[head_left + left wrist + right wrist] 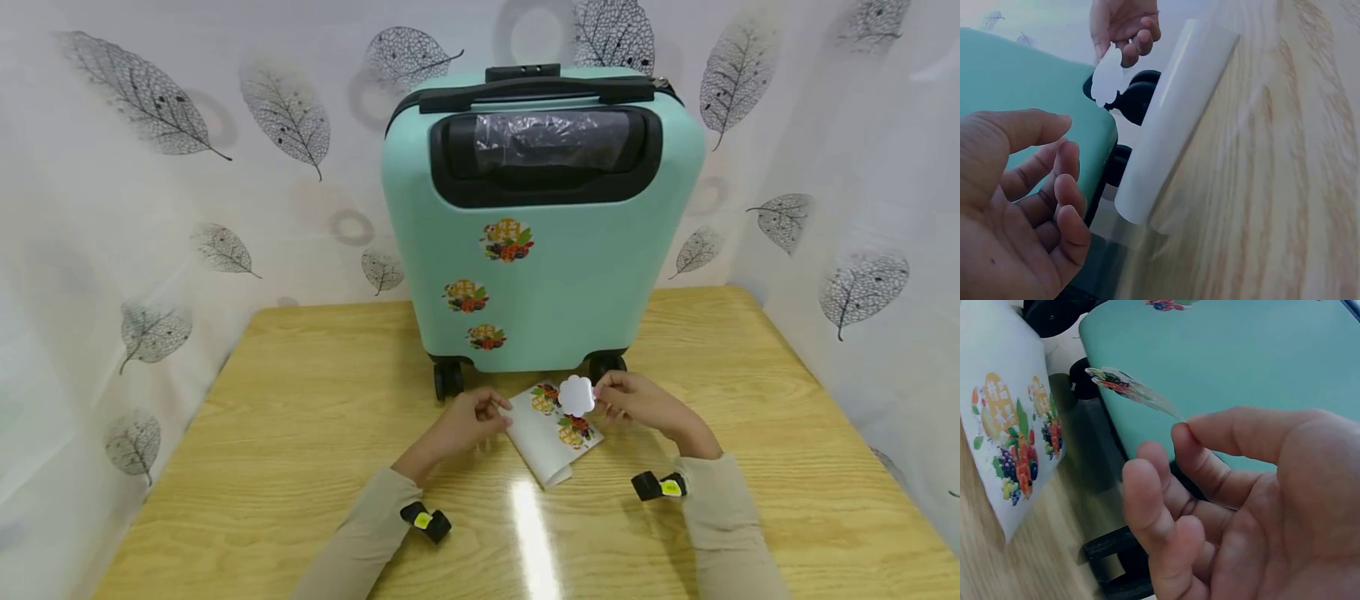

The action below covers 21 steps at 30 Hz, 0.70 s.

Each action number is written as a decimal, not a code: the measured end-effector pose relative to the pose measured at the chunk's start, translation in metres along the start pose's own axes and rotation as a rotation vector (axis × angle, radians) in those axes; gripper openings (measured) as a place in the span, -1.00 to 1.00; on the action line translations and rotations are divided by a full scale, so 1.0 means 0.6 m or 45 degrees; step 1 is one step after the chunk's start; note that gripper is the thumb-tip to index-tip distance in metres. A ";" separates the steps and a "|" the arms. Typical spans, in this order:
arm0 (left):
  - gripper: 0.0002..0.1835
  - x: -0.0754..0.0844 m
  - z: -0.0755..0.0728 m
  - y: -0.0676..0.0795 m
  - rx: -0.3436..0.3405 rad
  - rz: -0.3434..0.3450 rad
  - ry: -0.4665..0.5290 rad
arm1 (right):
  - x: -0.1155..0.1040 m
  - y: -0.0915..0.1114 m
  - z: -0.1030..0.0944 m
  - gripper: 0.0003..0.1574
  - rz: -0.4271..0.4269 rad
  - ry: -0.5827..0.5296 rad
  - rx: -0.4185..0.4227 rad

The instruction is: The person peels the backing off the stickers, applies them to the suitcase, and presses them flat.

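Note:
My right hand (637,402) pinches a sticker (577,395) by its edge between thumb and index finger. Its white, scalloped back faces the head camera, while the printed fruit side of the sticker (1125,386) shows in the right wrist view. Below it lies a curled white sticker sheet (536,446) with two fruit stickers in view. Beside the sheet's left edge, my left hand (465,421) has loosely curled fingers; in the left wrist view nothing sits between its thumb and index finger. A mint-green suitcase (577,275) stands upright behind, with three fruit stickers on its left part.
The suitcase rests on black wheels (448,380) on a wooden table (322,417). Its black handle recess (546,187) is at the top, with plastic film (551,137) round the handle. A white curtain (300,200) with leaf prints hangs behind and at both sides.

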State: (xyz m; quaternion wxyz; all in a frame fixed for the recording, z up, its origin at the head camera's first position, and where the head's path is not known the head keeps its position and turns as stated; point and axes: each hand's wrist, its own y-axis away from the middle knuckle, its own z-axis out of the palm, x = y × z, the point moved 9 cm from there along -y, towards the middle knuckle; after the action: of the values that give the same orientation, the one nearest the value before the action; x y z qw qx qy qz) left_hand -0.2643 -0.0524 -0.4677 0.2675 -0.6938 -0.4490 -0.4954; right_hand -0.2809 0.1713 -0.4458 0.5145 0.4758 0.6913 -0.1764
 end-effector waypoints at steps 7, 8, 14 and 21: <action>-0.76 0.025 -0.002 -0.005 0.035 0.024 0.002 | -0.005 0.010 -0.017 -0.66 0.013 -0.030 0.072; -0.75 0.030 0.000 -0.007 0.036 0.031 0.007 | -0.006 0.011 -0.018 -0.66 0.015 -0.035 0.084; -0.78 0.060 0.014 -0.023 0.044 0.078 0.007 | -0.015 0.010 -0.017 -0.66 -0.008 -0.091 0.143; -0.86 0.087 0.033 -0.038 0.072 0.099 -0.030 | -0.023 0.008 -0.017 -0.70 0.013 -0.139 0.220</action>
State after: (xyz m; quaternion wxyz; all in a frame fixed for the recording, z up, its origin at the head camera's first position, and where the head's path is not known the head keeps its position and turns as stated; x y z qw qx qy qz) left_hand -0.2705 -0.0072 -0.4280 0.3008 -0.7086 -0.4388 -0.4635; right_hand -0.2822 0.1747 -0.4283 0.5093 0.5115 0.6420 -0.2584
